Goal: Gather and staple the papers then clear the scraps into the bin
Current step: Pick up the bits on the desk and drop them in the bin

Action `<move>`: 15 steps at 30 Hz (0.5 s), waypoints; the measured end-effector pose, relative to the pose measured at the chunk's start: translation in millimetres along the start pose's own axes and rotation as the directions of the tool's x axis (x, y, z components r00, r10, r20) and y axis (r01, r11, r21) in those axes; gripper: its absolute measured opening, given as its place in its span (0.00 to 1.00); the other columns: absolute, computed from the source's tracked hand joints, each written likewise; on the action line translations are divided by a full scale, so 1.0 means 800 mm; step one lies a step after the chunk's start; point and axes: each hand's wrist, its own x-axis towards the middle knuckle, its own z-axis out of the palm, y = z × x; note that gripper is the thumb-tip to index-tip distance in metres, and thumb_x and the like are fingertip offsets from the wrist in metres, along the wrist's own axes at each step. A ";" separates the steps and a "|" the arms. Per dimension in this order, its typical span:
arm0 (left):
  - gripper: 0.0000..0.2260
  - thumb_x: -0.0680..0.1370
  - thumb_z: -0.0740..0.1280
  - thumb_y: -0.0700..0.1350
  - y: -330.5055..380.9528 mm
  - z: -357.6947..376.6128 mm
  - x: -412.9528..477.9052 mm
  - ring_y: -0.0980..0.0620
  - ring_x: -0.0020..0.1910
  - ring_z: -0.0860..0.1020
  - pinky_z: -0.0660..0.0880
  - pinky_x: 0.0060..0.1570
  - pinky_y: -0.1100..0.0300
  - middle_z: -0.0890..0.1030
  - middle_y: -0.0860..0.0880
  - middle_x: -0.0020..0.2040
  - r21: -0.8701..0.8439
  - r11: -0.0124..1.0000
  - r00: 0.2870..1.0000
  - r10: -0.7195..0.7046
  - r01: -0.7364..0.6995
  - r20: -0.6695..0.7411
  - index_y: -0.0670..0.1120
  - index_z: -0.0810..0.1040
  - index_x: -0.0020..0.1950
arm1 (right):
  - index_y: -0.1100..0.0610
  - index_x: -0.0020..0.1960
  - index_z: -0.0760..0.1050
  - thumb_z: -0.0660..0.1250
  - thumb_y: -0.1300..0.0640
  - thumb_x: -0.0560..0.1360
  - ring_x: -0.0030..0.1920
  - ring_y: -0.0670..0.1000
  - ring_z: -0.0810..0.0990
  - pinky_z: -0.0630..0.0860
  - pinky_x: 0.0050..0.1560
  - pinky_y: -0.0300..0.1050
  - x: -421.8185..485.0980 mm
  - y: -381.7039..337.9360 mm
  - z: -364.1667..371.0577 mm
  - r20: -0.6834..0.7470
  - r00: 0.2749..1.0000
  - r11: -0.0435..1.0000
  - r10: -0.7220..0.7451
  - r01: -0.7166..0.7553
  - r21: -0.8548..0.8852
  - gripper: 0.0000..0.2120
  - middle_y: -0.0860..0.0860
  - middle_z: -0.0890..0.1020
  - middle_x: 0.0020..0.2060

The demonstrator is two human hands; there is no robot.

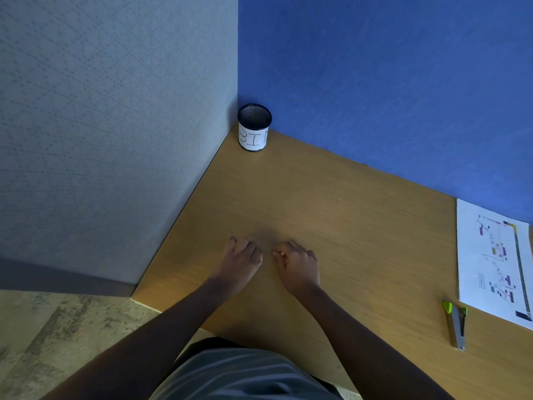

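Two loosely curled hands, left (240,259) and right (298,265), rest empty on the wooden desk (331,197) between grey and blue walls (115,111).

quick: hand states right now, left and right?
Left hand: open, fingers loosely curled on the desk, nothing visible in it.
Right hand: fingers curled, thumb at forefinger; whether it pinches anything cannot be told.

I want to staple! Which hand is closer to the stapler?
The right hand; the stapler lies on that side, the left hand farther away.

Open desk (331,203) toward bin (254,127)
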 end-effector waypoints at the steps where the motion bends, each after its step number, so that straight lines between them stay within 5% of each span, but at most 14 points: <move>1: 0.07 0.72 0.61 0.41 -0.003 -0.003 0.001 0.48 0.44 0.68 0.65 0.47 0.50 0.76 0.49 0.36 -0.021 1.000 1.000 -0.009 0.009 -0.027 0.48 0.76 0.35 | 0.52 0.53 0.79 0.59 0.52 0.80 0.49 0.52 0.79 0.71 0.51 0.48 -0.004 0.003 0.001 -0.017 1.000 1.000 0.011 -0.011 0.019 0.10 0.49 0.81 0.49; 7: 0.09 0.73 0.61 0.43 -0.010 0.000 -0.011 0.48 0.45 0.69 0.65 0.49 0.52 0.79 0.50 0.40 -0.114 0.993 0.989 0.001 -0.018 -0.145 0.50 0.81 0.40 | 0.49 0.58 0.78 0.56 0.50 0.77 0.51 0.52 0.80 0.75 0.50 0.50 -0.030 0.017 0.011 -0.058 0.992 0.991 -0.114 0.109 -0.076 0.15 0.47 0.81 0.51; 15: 0.18 0.78 0.57 0.55 -0.008 -0.006 -0.040 0.45 0.59 0.69 0.63 0.59 0.46 0.79 0.48 0.58 -0.115 0.990 0.997 0.083 -0.082 0.003 0.47 0.82 0.55 | 0.44 0.71 0.69 0.52 0.41 0.78 0.66 0.56 0.74 0.74 0.60 0.58 -0.042 0.016 0.021 0.103 0.982 0.947 -0.160 0.182 -0.265 0.23 0.47 0.73 0.69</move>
